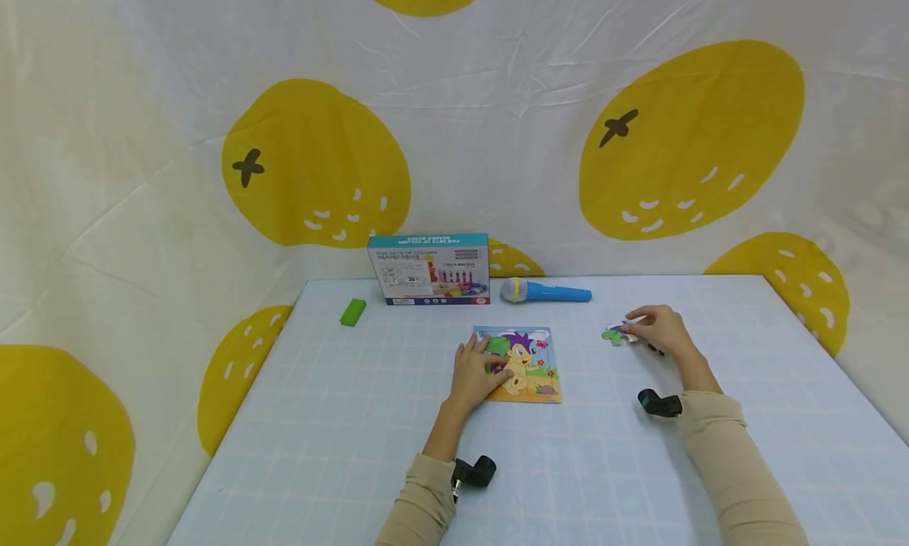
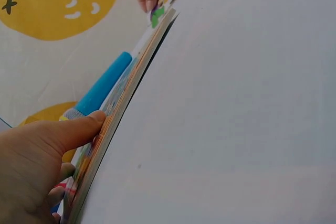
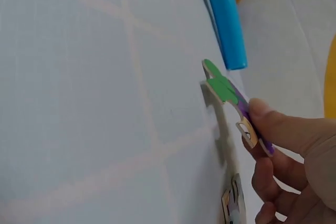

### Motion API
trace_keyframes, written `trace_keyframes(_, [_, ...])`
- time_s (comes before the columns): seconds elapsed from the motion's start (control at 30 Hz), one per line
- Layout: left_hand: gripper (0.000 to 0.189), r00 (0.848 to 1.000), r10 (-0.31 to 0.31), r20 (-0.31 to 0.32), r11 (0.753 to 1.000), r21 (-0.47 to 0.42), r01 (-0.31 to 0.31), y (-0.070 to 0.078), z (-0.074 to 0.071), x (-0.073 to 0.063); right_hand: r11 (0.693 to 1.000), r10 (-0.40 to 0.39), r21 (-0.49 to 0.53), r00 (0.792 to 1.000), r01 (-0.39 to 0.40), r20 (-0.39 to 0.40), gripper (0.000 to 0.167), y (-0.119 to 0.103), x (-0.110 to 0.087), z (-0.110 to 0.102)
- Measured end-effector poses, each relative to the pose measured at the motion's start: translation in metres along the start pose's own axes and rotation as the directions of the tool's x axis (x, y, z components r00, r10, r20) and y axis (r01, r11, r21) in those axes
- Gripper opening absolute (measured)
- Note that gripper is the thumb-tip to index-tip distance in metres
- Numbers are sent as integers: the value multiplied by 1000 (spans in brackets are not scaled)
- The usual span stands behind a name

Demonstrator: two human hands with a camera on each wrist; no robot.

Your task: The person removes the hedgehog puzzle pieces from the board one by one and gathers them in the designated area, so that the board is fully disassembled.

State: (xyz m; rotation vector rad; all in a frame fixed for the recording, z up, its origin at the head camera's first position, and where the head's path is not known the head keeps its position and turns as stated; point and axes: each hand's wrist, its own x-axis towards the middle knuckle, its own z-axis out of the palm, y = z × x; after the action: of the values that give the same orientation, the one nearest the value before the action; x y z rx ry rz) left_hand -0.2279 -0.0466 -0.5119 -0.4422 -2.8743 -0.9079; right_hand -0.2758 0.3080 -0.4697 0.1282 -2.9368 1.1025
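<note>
My left hand (image 1: 477,372) rests on the left part of a square jigsaw puzzle board (image 1: 534,390) with a purple-haired hedgehog picture. Its thumb (image 2: 86,129) lies on the picture near the board's front edge, the fingers spread across the top. To the right, my right hand (image 1: 660,330) pinches a puzzle piece (image 3: 223,90) between thumb and fingers, tilted just over the table. That piece is green and purple with a small cream patch. Below this hand, another puzzle piece (image 3: 234,203) lies on the table, partly cut off by the right wrist view's edge.
A toy box (image 1: 429,270) stands at the back, with a blue toy microphone (image 1: 557,293) lying to its right. On the left is a green block (image 1: 353,312). A white curtain (image 1: 497,136) with yellow fruit shapes hangs behind the pale checked table (image 1: 341,420).
</note>
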Motion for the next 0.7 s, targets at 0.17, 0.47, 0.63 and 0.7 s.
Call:
trace_keyframes(0.17, [31, 1000, -2, -3, 1000, -1, 2, 0, 1, 0, 998, 1, -70, 999, 1, 42, 34, 5, 2, 0])
trace_keyframes(0.47, [31, 1000, -2, -5, 1000, -12, 2, 2, 0, 0, 989, 25, -144, 995, -11, 94, 32, 2, 2, -1])
trace_keyframes(0.63, [31, 1000, 0, -11, 1000, 1, 0, 1, 1, -1, 984, 33, -180, 992, -11, 120, 38, 1, 1, 0])
trace_keyframes(0.7, [31, 1000, 1, -13, 1000, 5, -1, 0, 1, -1, 981, 48, -193, 990, -21, 132, 44, 3, -1, 0])
